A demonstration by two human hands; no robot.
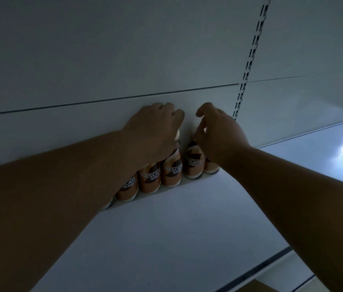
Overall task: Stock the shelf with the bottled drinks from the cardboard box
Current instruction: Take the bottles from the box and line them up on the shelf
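Several orange-and-brown Nescafé bottles [150, 178] stand in a row against the back wall of a white shelf [166, 224]. My left hand [155, 127] reaches over the row, and its fingers curl down on the top of one bottle [172, 170], whose pale cap peeks out beneath the palm. My right hand [219, 133] grips the neck of the bottle [194, 163] next to it, with the index finger lifted. One more bottle [210, 167] is partly hidden behind my right wrist. My left forearm covers the left end of the row.
A slotted metal upright [248, 66] divides this bay from the neighbouring shelf [313, 157] on the right. The shelf's dark front rail [261, 266] runs along the bottom right. A corner of the cardboard box [257, 287] shows below it.
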